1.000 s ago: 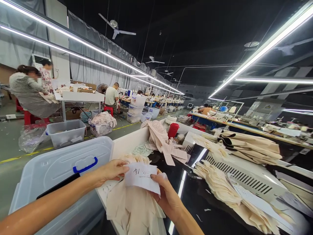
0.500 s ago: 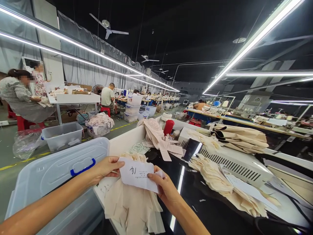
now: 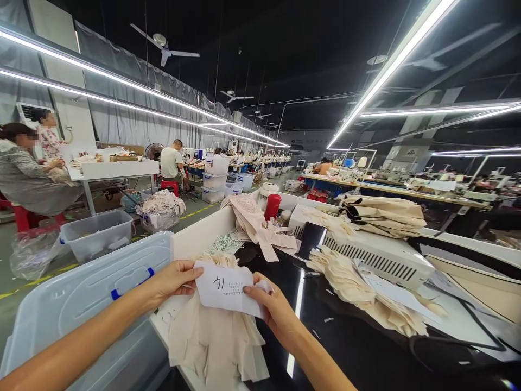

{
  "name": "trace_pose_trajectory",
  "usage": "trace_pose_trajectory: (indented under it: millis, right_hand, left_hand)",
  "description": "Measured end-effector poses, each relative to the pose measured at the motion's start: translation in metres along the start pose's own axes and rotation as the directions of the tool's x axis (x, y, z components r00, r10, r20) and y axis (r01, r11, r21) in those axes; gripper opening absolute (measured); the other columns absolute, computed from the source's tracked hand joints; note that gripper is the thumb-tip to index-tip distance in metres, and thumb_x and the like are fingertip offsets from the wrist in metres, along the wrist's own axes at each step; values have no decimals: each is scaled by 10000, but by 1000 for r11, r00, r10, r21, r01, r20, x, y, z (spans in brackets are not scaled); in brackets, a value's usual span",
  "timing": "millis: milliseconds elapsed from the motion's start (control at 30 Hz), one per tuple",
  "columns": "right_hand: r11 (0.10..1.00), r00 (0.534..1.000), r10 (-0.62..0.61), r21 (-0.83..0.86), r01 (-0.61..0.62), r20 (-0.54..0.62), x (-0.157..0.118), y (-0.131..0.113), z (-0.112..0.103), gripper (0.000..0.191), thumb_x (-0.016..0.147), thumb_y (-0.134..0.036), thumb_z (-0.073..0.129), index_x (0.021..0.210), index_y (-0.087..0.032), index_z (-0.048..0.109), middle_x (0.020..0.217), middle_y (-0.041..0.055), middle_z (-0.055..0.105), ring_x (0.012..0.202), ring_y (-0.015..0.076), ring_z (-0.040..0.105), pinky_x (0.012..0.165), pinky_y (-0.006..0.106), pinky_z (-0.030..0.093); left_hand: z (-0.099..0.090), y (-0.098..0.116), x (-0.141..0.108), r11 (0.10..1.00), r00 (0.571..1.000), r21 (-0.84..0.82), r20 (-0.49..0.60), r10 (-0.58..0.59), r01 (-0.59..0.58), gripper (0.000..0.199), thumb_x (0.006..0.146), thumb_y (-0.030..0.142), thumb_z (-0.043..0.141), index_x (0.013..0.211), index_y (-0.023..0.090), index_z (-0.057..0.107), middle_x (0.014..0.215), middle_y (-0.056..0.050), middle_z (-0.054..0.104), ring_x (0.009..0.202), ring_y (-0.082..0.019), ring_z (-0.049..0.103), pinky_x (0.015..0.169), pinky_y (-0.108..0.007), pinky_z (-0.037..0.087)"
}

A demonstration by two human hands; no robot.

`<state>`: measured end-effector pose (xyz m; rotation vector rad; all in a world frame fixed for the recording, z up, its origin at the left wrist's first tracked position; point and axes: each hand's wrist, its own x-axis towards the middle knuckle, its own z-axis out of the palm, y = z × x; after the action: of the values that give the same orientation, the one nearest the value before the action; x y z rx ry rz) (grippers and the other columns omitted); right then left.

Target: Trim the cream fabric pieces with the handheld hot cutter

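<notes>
A white paper slip (image 3: 225, 287) with a handwritten number and small print is stretched between my two hands. My left hand (image 3: 179, 279) pinches its left end between thumb and fingers. At the other end my right hand (image 3: 266, 301) grips it, thumb on top, with a crumpled or folded bit of paper at the fingers. Beneath the slip, a bundle of beige fabric pieces (image 3: 215, 342) lies fanned over the table's edge. Farther right, another stack of beige fabric pieces (image 3: 345, 282) has a white paper sheet (image 3: 401, 296) on it.
A lidded plastic bin (image 3: 89, 288) stands left of the black tabletop (image 3: 301, 331). Behind are a slotted white machine housing (image 3: 366, 252), folded beige fabric (image 3: 382, 214), a red container (image 3: 272, 206) and pale green cord (image 3: 223, 243). Co-workers sit at the left (image 3: 28, 168) and farther back (image 3: 171, 163).
The camera view has turned slightly right, so the surroundings sit farther left. Both hands keep their hold on the paper slip, which stays nearly level over the fabric bundle.
</notes>
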<state>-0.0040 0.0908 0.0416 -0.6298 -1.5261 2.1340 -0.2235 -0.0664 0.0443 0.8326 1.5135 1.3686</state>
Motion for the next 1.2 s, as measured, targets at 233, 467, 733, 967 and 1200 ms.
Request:
trace_pose_trajectory:
  millis: [233, 467, 733, 967, 1200]
  right_hand:
    - [1000, 999, -20, 6, 20, -29, -1, 2, -2, 435, 538, -382, 956, 677, -207, 583, 668, -37, 651, 651, 136, 590, 578, 229, 443]
    - [995, 983, -69, 66, 81, -169, 4, -7, -17, 435, 520, -380, 962, 722, -228, 608, 702, -21, 686, 628, 164, 623, 525, 264, 521]
    - [982, 927, -87, 125, 141, -364, 32, -27, -40, 190, 906, -220, 744, 1064, -168, 652, 958, 17, 712, 768, 145, 691, 654, 282, 603]
    - [965, 941, -193, 117, 233, -277, 92, -37, -6, 286, 991, -331, 665, 1233, -179, 645, 1205, 80, 688, 978, 203, 705, 819, 385, 625]
    - [979, 943, -186, 26, 201, -275, 162, -17, -3, 332, 998, -366, 647, 1288, -206, 628, 1315, 99, 649, 1087, 237, 678, 908, 444, 602]
  left_hand:
    - [4, 6, -3, 996, 1000, 85, -2, 20, -20, 621, 643, 698, 859, 940, 162, 758, 867, -51, 715, 798, -161, 644, 779, -279, 529]
    - [9, 4, 1, 965, 992, 257, -96, 81, -54, 656, 696, 804, 717, 875, 176, 661, 831, -35, 662, 756, -157, 610, 732, -285, 500]
    - [21, -14, -22, 766, 952, 643, -244, 188, 13, 506, 863, 732, 529, 776, 234, 535, 721, 7, 593, 705, -199, 544, 655, -302, 359]
    - [50, -11, -19, 488, 967, 865, -209, 143, 115, 573, 949, 688, 370, 1041, 179, 616, 1053, -181, 731, 1011, -396, 693, 831, -415, 454]
    - [54, -22, -14, 563, 968, 815, -231, 97, 138, 599, 905, 628, 433, 1237, 161, 610, 1314, -214, 670, 1241, -419, 616, 1026, -472, 434]
